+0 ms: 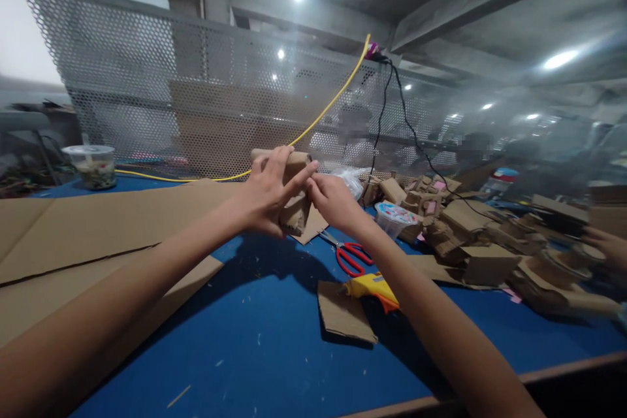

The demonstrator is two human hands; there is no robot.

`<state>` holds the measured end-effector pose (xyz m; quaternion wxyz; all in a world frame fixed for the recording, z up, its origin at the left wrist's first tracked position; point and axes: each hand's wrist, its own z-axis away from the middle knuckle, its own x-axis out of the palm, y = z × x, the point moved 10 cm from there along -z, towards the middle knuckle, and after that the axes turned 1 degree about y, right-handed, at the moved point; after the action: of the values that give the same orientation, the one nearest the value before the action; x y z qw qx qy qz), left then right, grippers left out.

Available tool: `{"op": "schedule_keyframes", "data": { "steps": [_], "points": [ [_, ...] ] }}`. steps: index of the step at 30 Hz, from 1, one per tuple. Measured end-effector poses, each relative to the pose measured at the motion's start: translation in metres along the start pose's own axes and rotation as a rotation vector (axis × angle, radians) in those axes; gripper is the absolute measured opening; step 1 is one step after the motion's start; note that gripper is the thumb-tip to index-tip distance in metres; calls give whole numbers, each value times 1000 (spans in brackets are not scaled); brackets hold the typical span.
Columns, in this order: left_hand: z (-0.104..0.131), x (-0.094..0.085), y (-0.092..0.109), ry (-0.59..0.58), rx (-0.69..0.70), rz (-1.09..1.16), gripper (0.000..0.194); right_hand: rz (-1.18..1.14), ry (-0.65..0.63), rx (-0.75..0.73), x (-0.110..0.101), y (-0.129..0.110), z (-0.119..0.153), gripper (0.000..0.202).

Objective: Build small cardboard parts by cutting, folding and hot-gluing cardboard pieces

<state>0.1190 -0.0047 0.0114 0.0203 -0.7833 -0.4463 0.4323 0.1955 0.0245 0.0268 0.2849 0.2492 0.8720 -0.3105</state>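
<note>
A small folded cardboard piece (296,214) is held up over the blue table. My left hand (272,192) grips it from the left, with fingers spread across its top and the thumb low on its near side. At its right edge, my right hand (334,201) is closed in a pinch; whatever lies between those fingertips is hidden. Red-handled scissors (349,255) lie just below my right hand. Closer to me, a yellow hot glue gun (372,287) rests partly on a flat cardboard square (345,317), partly hidden behind my right forearm.
Large cardboard sheets (112,222) cover the left of the blue table (264,339). Many cardboard constructions (465,222) crowd the right, beside a lidded plastic tub (394,217). A yellow cord (337,95) runs down a perforated metal screen (215,72). Another person's hand (610,245) shows far right.
</note>
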Motion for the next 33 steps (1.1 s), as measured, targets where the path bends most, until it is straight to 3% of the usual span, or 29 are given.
{"op": "schedule_keyframes", "data": {
  "steps": [13, 22, 33],
  "points": [
    [-1, -6, -5, -74, 31, 108, 138, -567, -145, 71, 11, 18, -1, 43],
    [0, -3, -10, -71, -9, 165, 143, -776, -156, 188, 15, 26, 2, 33],
    [1, 0, -19, -27, -90, 239, 147, -918, -124, 219, 14, 23, 2, 32]
  ]
}}
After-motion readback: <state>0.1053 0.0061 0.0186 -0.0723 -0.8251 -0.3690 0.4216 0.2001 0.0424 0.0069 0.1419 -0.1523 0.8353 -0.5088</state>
